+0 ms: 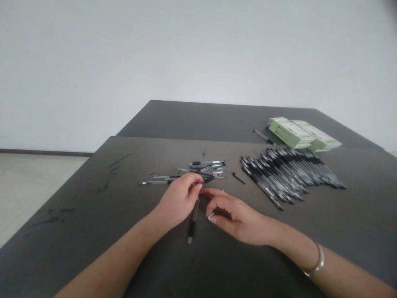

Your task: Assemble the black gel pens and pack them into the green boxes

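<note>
My left hand (180, 199) is closed in a pinch over the dark table, its fingertips at the upper end of a clear pen barrel with a black grip (192, 225) that points down toward me. Just right of it, my right hand (237, 215) is curled, with a small silvery piece (210, 216) between thumb and finger. The two hands nearly touch at the fingertips. Behind my left hand lies a loose group of pens and pen parts (206, 163), partly hidden by the fingers.
Many black-and-clear pens (288, 174) lie in a wide pile on the right. Two green-and-white boxes (291, 132) stand behind them, beside a single pen (263, 136). A short black piece (238, 178) lies mid-table. Dark marks streak the table (89, 207) at left.
</note>
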The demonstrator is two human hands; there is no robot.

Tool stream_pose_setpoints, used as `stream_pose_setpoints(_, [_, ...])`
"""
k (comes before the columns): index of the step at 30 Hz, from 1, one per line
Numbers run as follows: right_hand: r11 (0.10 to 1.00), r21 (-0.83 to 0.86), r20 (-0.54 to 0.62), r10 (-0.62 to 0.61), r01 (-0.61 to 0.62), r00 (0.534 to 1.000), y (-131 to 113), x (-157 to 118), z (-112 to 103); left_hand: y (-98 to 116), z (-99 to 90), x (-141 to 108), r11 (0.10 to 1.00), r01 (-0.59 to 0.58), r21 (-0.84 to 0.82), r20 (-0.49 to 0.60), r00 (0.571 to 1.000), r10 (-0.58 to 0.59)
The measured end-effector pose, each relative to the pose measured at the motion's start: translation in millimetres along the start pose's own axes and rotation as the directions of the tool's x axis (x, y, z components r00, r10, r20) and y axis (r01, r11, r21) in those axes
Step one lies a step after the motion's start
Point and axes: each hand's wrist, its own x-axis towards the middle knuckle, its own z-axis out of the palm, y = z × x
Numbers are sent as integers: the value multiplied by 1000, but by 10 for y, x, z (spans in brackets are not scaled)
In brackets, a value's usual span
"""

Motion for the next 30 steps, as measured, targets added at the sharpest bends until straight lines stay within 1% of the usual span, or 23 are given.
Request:
stream_pose_setpoints(2, [999, 12, -78, 43, -42, 996, 20, -24, -17, -15, -3, 2, 1000, 3, 6, -1, 1000, -3])
stream_pose_setpoints(4, [993, 55, -195, 110, -101, 975, 51, -54, -55, -19, -7, 1, 1000, -8, 11, 7, 1000, 7])
stream_pose_setpoints(6, [978, 128, -328, 201, -168, 923, 87, -80, -111, -16, -14, -4, 1000, -24, 17, 14, 1000, 24])
stream_pose_setpoints(8, [958, 191, -455, 278, -212, 846, 124, -97, -173, -9, -22, -12, 999, -39, 21, 17, 999, 38])
stream_pose_setpoints(9, [953, 206, -505, 297, -221, 811, 141, -103, -202, -6, -26, -17, 999, -46, 20, 18, 999, 46])
stream_pose_setpoints(10, [953, 207, -540, 301, -223, 786, 155, -107, -226, -4, -31, -23, 998, -56, 18, 19, 998, 56])
stream_pose_setpoints(11, [955, 198, -564, 296, -221, 771, 167, -110, -244, -2, -35, -28, 998, -69, 13, 18, 997, 68])
stream_pose_setpoints(13, [959, 167, -576, 285, -231, 766, 181, -115, -261, 1, -42, -37, 996, -92, 1, 20, 996, 92])
stream_pose_setpoints(17, [956, 83, -561, 279, -283, 779, 180, -123, -247, 19, -52, -49, 994, -107, -14, 33, 994, 107])
stream_pose_setpoints(23, [959, 41, -533, 258, -280, 806, 185, -135, -223, 56, -64, -50, 995, -93, -27, 65, 993, 95])
stream_pose_setpoints(27, [962, 19, -519, 242, -272, 820, 197, -137, -221, 61, -63, -48, 994, -107, -29, 73, 991, 108])
stream_pose_setpoints(30, [961, -15, -523, 229, -278, 821, 191, -135, -235, 63, -70, -46, 992, -126, -30, 82, 988, 128])
